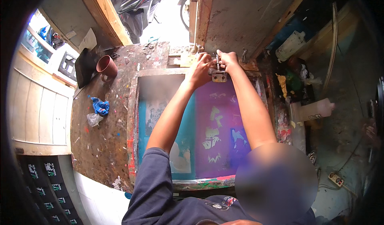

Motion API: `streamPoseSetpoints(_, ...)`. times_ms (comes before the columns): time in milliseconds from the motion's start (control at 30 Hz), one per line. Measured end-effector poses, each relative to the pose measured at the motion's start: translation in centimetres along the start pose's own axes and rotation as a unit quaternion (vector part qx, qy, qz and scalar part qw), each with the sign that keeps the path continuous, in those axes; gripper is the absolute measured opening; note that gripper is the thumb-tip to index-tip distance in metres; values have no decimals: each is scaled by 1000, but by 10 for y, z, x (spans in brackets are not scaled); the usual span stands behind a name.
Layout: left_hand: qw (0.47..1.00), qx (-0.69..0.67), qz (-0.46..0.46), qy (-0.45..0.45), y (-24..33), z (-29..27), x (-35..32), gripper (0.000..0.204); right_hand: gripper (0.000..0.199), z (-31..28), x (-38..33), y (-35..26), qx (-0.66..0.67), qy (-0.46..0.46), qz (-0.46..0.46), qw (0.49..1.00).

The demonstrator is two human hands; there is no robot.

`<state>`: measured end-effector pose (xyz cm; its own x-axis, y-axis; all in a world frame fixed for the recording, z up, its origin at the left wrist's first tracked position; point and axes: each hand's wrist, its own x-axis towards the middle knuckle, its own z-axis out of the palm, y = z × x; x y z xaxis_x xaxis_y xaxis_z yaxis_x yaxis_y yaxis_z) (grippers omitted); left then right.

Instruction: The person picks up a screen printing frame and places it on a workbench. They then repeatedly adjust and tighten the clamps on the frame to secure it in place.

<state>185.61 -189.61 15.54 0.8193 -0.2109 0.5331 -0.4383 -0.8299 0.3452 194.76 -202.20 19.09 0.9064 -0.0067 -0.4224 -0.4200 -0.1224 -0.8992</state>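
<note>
A wooden silk-screen frame [133, 101] lies flat on the worktable in front of me, its mesh coloured teal on the left and purple on the right with pale stencil shapes. At the middle of its far edge sits a worn metal hinge clamp [219, 78] with a thin upright bolt. My right hand [229, 61] pinches this bolt between thumb and fingers. Beside it on the left, my left hand [199, 71] has its fingers curled at the clamp; what they grip is hidden. Both forearms reach across the screen.
Left on the paint-stained table [108, 145] are a reddish mug [107, 66], crumpled blue plastic [100, 106] and a clear plastic bag [94, 120]. Plastic bottles [316, 110] and rags crowd the right side. Behind the clamp rises a grey panel [244, 21]; a motorbike [138, 9] stands outside.
</note>
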Motion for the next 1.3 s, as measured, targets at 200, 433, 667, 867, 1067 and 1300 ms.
streamPoseSetpoints(200, 997, 30, 34, 68, -1, 2, -2, 45, 51, 14, -29, -6, -467, 116, -297, 825)
streamPoseSetpoints(433, 998, -17, 6, 64, -4, 5, -2, 38, 22, 6, 8, 15, -495, 46, -403, 768)
streamPoseSetpoints(667, 999, -2, 3, 36, 0, 1, -1, 41, 38, -5, 14, 10, -232, 3, -119, 966)
streamPoseSetpoints(867, 1000, 5, 1, 30, -2, 3, 0, 45, 42, 5, -28, 11, -372, 129, -248, 885)
streamPoseSetpoints(1067, 999, 20, 25, -40, -10, 6, 3, 54, 35, 7, -36, 19, -374, 140, -266, 877)
streamPoseSetpoints(1300, 992, 86, 49, -80, -9, 5, 3, 63, 36, 8, -38, 13, -360, 108, -268, 887)
